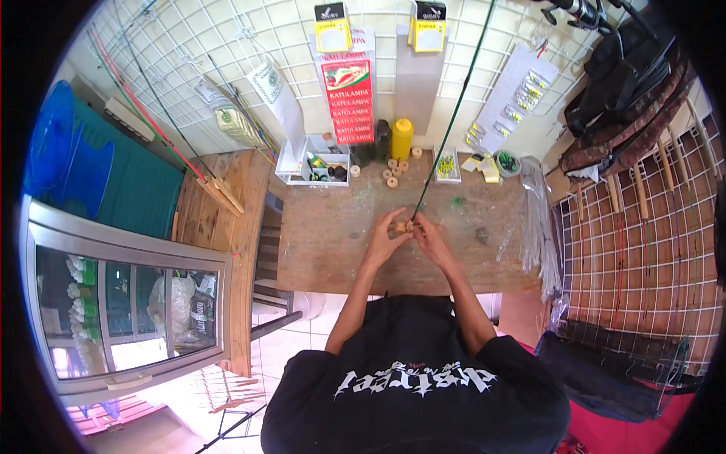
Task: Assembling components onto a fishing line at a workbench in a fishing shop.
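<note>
The right grip (432,240) is pinched around the lower end of a slender, smooth, dark green rod (454,113), thumb and fingertips drawn together; the left grip (386,238) curves beside it around a small tan piece (401,227), though whether it is closed on that piece I cannot tell. Both hands meet low over the middle of the tabletop (333,253) of worn, stained brown wood, wrists angled inward, the bare forearms converging from black sleeves. The rod slants from the fingers toward the upper right. Beyond the hands lie thick, pale tan rings (392,181), near a yellow plastic squeeze bottle (401,141) with a tapered top. A shallow white rectangular tray (446,181) sits right of these, and crinkled clear plastic sleeves (535,219) drape over the right edge.
</note>
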